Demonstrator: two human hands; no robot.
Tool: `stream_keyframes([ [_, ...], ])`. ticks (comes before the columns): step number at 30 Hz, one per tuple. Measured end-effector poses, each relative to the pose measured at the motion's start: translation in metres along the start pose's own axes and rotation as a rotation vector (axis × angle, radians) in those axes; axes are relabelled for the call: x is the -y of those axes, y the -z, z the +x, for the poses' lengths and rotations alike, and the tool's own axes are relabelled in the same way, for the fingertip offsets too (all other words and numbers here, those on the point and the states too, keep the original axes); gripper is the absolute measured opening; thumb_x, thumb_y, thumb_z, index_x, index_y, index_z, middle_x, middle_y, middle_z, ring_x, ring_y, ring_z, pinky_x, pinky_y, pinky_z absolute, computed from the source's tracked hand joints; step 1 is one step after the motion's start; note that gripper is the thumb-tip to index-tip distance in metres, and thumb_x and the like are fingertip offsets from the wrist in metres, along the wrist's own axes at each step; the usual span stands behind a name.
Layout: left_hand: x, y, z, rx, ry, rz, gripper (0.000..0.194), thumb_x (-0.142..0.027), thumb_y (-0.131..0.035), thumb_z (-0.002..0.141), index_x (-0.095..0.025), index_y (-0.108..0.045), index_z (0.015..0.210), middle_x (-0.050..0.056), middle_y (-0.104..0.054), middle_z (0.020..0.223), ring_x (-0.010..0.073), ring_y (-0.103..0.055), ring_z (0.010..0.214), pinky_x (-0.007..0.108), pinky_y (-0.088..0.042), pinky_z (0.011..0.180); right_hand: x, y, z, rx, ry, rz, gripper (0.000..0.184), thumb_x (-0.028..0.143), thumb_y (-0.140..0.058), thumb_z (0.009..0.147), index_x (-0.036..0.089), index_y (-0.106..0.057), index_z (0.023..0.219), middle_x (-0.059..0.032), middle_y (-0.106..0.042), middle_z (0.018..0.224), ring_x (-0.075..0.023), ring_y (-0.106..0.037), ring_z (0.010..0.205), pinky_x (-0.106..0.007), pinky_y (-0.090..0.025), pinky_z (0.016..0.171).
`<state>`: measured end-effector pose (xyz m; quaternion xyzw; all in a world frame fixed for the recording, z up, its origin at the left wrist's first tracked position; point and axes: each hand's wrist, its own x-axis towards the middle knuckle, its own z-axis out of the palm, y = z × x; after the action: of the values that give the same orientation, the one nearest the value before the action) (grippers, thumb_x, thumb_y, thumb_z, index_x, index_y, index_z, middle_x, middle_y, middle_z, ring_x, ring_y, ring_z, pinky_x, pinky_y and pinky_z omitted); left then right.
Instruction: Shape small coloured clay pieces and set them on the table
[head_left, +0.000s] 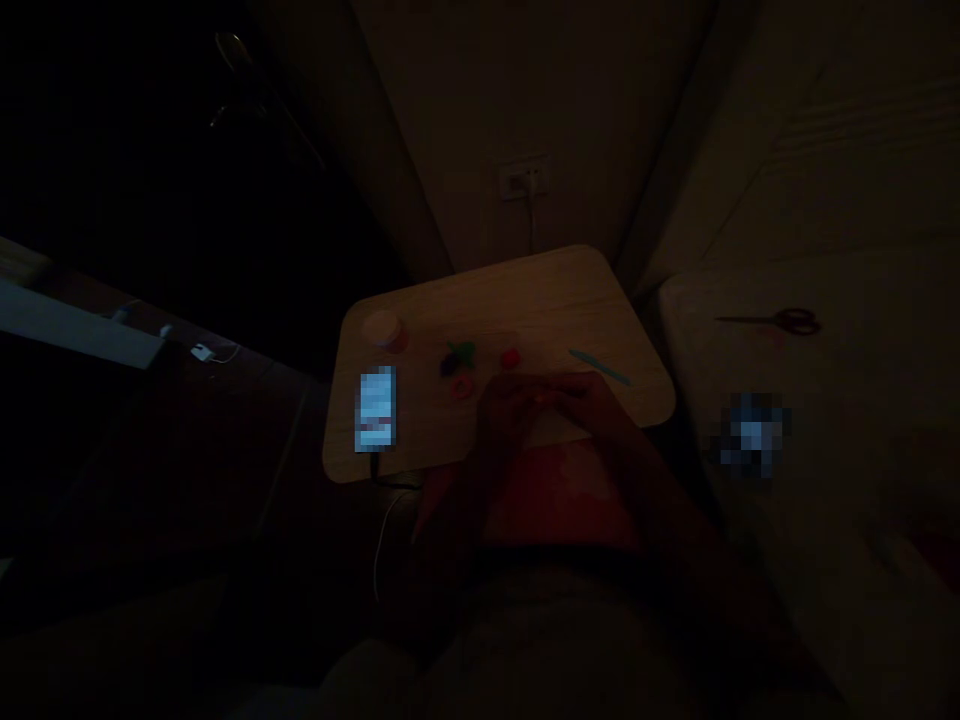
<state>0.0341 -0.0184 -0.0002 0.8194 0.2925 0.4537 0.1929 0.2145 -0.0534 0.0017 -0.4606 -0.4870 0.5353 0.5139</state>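
From afar I'm seeing the red lump lying on the worktop just beyond the nearer left hand, the right hand sitting alongside, but I can't tell whether either grip is closed.

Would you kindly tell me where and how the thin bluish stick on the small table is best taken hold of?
I'd pinch the bluish stick across its narrow width near the middle, coming from above on its near side, where the right hand is closest. It's long and slim and lies flat, slanting across the tabletop, with both long sides apparently unobstructed.
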Motion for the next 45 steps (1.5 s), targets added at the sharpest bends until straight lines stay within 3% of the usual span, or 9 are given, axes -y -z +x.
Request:
stream_keyframes([
  [5, -0.0002, -0.0009, 0.0019, 0.078, -0.062, 0.045, 0.032, -0.041, -0.054, 0.109, -0.024, -0.079, 0.119, 0.009, -0.081, 0.119, 0.0211, -0.076, 0.113, 0.042, -0.059, 0.102, -0.0035, 0.0037, 0.0021, -0.018, 0.049, -0.023, 0.027, 0.048, -0.09, 0.073, 0.023, -0.086, 0.082, -0.005, -0.084, 0.089, -0.0212, -0.074, 0.079, -0.036, -0.061, 0.081],
  [10, -0.0005, -0.0055, 0.0028, 0.076, -0.075, 0.003, 0.034, -0.033, -0.053, 0.11, -0.023, -0.069, 0.139, 0.012, -0.075, 0.136, 0.0214, -0.071, 0.127, 0.042, -0.058, 0.11, -0.0029, 0.0017, 0.0023, -0.031, 0.068, -0.007, 0.032, 0.053, -0.087, 0.076, 0.024, -0.087, 0.088, -0.005, -0.084, 0.091, -0.0225, -0.074, 0.083, -0.038, -0.061, 0.085],
  [15, 0.0015, -0.0032, 0.0022, 0.018, 0.004, 0.047, 0.031, -0.043, -0.063, 0.105, -0.021, -0.074, 0.123, 0.011, -0.077, 0.123, 0.0226, -0.073, 0.116, 0.041, -0.061, 0.101, -0.0009, -0.0025, 0.002, -0.069, 0.069, 0.002, 0.033, 0.057, -0.08, 0.084, 0.025, -0.087, 0.091, -0.005, -0.084, 0.092, -0.0223, -0.075, 0.086, -0.037, -0.059, 0.089],
  [19, 0.0005, -0.0004, 0.0027, 0.002, -0.023, 0.08, 0.029, -0.04, -0.058, 0.108, -0.02, -0.076, 0.118, 0.01, -0.079, 0.116, 0.021, -0.074, 0.112, 0.039, -0.06, 0.099, 0.0011, -0.0026, 0.0017, -0.02, 0.066, -0.052, 0.034, 0.057, -0.079, 0.085, 0.025, -0.087, 0.093, -0.0051, -0.084, 0.094, -0.0237, -0.076, 0.092, -0.039, -0.058, 0.095],
  [24, -0.0014, 0.0001, 0.0023, 0.029, -0.043, 0.131, 0.032, -0.038, -0.051, 0.111, -0.021, -0.077, 0.117, 0.01, -0.081, 0.115, 0.0213, -0.073, 0.112, 0.04, -0.056, 0.098, -0.0033, -0.0024, 0.0011, -0.031, 0.068, -0.071, 0.033, 0.056, -0.085, 0.079, 0.025, -0.087, 0.09, -0.0048, -0.084, 0.092, -0.0237, -0.075, 0.086, -0.038, -0.06, 0.087],
  [30, -0.0031, 0.0002, 0.0023, 0.019, -0.062, 0.136, 0.03, -0.039, -0.055, 0.109, -0.021, -0.078, 0.109, 0.007, -0.082, 0.107, 0.0205, -0.074, 0.105, 0.039, -0.054, 0.096, -0.0052, 0.0, -0.0015, -0.031, 0.053, -0.036, 0.029, 0.051, -0.087, 0.078, 0.023, -0.087, 0.087, -0.0048, -0.083, 0.089, -0.0211, -0.073, 0.081, -0.035, -0.059, 0.081],
  [39, -0.0015, -0.0015, 0.0049, -0.006, -0.152, 0.091, 0.024, -0.035, -0.058, 0.108, -0.022, -0.076, 0.117, 0.008, -0.078, 0.121, 0.0206, -0.071, 0.114, 0.038, -0.055, 0.1, -0.0028, 0.0039, -0.0024, -0.017, 0.085, -0.009, 0.029, 0.05, -0.087, 0.078, 0.023, -0.087, 0.087, -0.006, -0.082, 0.087, -0.0226, -0.074, 0.084, -0.036, -0.06, 0.083],
  [45, 0.0042, -0.0071, 0.0026, 0.053, -0.176, 0.019, 0.028, -0.029, -0.059, 0.107, -0.023, -0.072, 0.132, 0.011, -0.075, 0.132, 0.0224, -0.069, 0.125, 0.042, -0.053, 0.107, -0.005, 0.0059, -0.0018, -0.045, 0.076, -0.028, 0.027, 0.049, -0.089, 0.075, 0.023, -0.086, 0.079, -0.0053, -0.08, 0.079, -0.0211, -0.071, 0.074, -0.034, -0.058, 0.072],
])
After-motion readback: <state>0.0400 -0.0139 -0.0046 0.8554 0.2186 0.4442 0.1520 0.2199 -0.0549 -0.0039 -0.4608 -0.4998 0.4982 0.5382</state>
